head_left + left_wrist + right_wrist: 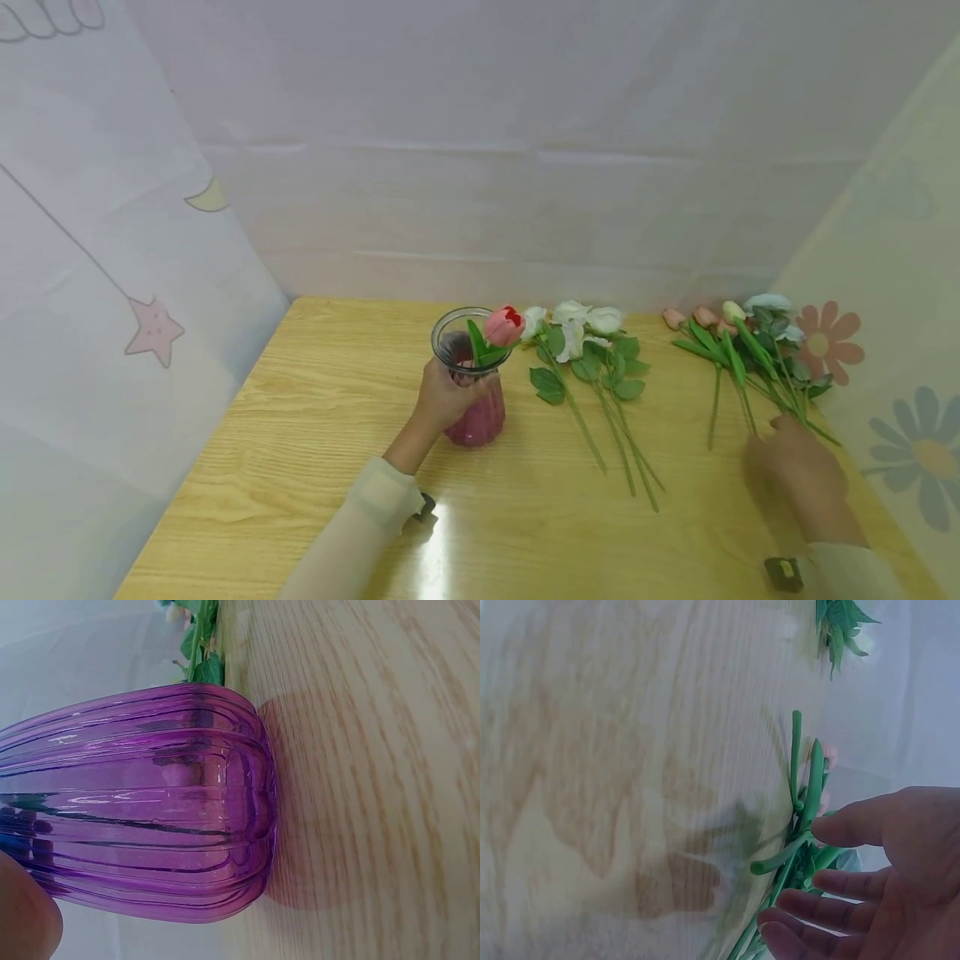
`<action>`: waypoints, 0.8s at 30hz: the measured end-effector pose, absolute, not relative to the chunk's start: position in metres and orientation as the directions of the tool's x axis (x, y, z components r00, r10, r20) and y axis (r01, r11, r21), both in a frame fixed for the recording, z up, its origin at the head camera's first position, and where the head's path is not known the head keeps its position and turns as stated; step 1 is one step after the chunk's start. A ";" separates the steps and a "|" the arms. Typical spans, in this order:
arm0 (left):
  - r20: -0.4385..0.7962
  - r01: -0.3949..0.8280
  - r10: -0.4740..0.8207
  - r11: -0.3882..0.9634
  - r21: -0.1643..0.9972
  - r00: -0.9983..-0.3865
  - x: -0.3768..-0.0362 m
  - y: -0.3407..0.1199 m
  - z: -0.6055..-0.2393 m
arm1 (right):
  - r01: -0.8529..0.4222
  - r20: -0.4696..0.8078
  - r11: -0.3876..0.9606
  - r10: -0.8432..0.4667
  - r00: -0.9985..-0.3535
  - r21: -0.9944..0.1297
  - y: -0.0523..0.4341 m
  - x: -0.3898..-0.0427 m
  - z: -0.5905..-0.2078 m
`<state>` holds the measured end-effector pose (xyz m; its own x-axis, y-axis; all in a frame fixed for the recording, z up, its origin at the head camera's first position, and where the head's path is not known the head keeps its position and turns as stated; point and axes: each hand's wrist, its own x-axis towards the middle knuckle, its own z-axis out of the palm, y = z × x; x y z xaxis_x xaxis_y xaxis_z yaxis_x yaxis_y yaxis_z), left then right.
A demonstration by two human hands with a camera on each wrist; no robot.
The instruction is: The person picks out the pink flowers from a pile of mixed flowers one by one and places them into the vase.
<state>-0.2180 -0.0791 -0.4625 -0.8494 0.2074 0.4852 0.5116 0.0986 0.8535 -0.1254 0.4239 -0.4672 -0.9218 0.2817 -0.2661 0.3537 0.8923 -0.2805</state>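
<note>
Head view shows a ribbed purple glass vase (477, 421) standing upright on the wooden table (315, 375), set in from the far edge and somewhat left of its middle. The vase is gripped round the neck by the left hand (447, 392), thumb and fingers curled about the glass. A pink tulip (503, 327) is held in the vase, its bloom leaning over the rim toward the table's right edge.

Between the vase and the far right corner, white flowers (570, 312) with leafy stems are laid near the far edge. By that corner, pink tulips (705, 317), a pale yellow tulip (733, 312) and a light blue flower (767, 305) are bunched. Their stems are reached for by the right hand (806, 467), blurred here; in the right wrist view its thumb and fingers are spread around a green stem (774, 862). Whether the stem is touched by the thumb cannot be told.

For a clean pick, one stem is best pinched low, below the leaves, and drawn out along its length, since the crossed stems could be dragged along. The vase is best kept steady at the neck meanwhile, as the glass may slide if nudged.
</note>
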 end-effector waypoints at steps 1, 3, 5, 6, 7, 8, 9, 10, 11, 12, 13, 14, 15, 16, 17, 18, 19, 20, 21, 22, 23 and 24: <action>0.485 0.511 0.207 0.102 0.853 -0.850 -0.218 -0.079 -0.462 | 0.361 -0.274 0.890 0.287 -0.918 -0.278 0.425 -0.125 -0.467; 0.486 0.513 0.208 0.103 0.852 -0.849 -0.218 -0.079 -0.463 | 0.376 -0.292 0.886 0.297 -0.909 -0.272 0.426 -0.125 -0.468; 0.487 0.514 0.207 0.108 0.851 -0.848 -0.218 -0.079 -0.464 | 0.383 -0.301 0.885 0.302 -0.905 -0.266 0.427 -0.125 -0.469; 0.488 0.516 0.208 0.110 0.850 -0.848 -0.217 -0.079 -0.464 | 0.384 -0.302 0.885 0.302 -0.904 -0.264 0.428 -0.125 -0.469; 0.489 0.517 0.208 0.111 0.849 -0.847 -0.217 -0.080 -0.464 | 0.382 -0.300 0.887 0.301 -0.905 -0.261 0.429 -0.124 -0.470; 0.485 0.513 0.209 0.107 0.852 -0.849 -0.217 -0.080 -0.464 | 0.383 -0.299 0.886 0.303 -0.905 -0.261 0.430 -0.124 -0.471; 0.483 0.511 0.209 0.107 0.853 -0.850 -0.217 -0.080 -0.464 | 0.382 -0.295 0.887 0.303 -0.906 -0.261 0.432 -0.124 -0.472; 0.480 0.508 0.209 0.106 0.855 -0.852 -0.217 -0.080 -0.464 | 0.380 -0.293 0.887 0.302 -0.907 -0.261 0.433 -0.124 -0.472; 0.478 0.506 0.209 0.104 0.856 -0.853 -0.216 -0.080 -0.463 | 0.379 -0.289 0.887 0.302 -0.908 -0.263 0.434 -0.124 -0.473; 0.475 0.502 0.210 0.101 0.859 -0.855 -0.216 -0.079 -0.463 | 0.379 -0.289 0.888 0.303 -0.908 -0.261 0.435 -0.123 -0.474; 0.473 0.499 0.210 0.097 0.861 -0.856 -0.216 -0.079 -0.463 | 0.380 -0.287 0.888 0.305 -0.908 -0.260 0.435 -0.123 -0.474; 0.471 0.497 0.210 0.093 0.863 -0.857 -0.216 -0.079 -0.463 | 0.380 -0.288 0.887 0.304 -0.908 -0.261 0.435 -0.123 -0.474; 0.472 0.498 0.210 0.094 0.862 -0.856 -0.216 -0.079 -0.463 | 0.378 -0.289 0.888 0.301 -0.909 -0.261 0.435 -0.122 -0.474; 0.472 0.498 0.210 0.092 0.863 -0.856 -0.216 -0.079 -0.463 | 0.376 -0.290 0.888 0.298 -0.909 -0.266 0.435 -0.122 -0.474; 0.471 0.497 0.211 0.089 0.863 -0.857 -0.216 -0.079 -0.463 | 0.374 -0.291 0.888 0.296 -0.910 -0.268 0.434 -0.122 -0.474; 0.469 0.495 0.211 0.088 0.864 -0.857 -0.217 -0.079 -0.463 | 0.370 -0.290 0.889 0.292 -0.911 -0.271 0.433 -0.122 -0.473; 0.469 0.494 0.210 0.089 0.865 -0.858 -0.217 -0.080 -0.463 | 0.369 -0.291 0.887 0.288 -0.912 -0.277 0.433 -0.122 -0.473; 0.467 0.492 0.209 0.093 0.865 -0.859 -0.216 -0.080 -0.463 | 0.361 -0.290 0.889 0.280 -0.915 -0.280 0.433 -0.122 -0.473; 0.465 0.491 0.207 0.097 0.865 -0.861 -0.216 -0.080 -0.463 | 0.352 -0.286 0.891 0.272 -0.919 -0.285 0.433 -0.123 -0.474; 0.465 0.492 0.205 0.102 0.865 -0.861 -0.216 -0.079 -0.464 | 0.343 -0.283 0.895 0.263 -0.922 -0.286 0.433 -0.123 -0.474; 0.464 0.490 0.204 0.106 0.865 -0.862 -0.216 -0.079 -0.464 | 0.333 -0.279 0.899 0.254 -0.926 -0.284 0.433 -0.123 -0.475; 0.464 0.491 0.202 0.110 0.865 -0.863 -0.216 -0.079 -0.464 | 0.323 -0.278 0.902 0.245 -0.929 -0.285 0.433 -0.124 -0.475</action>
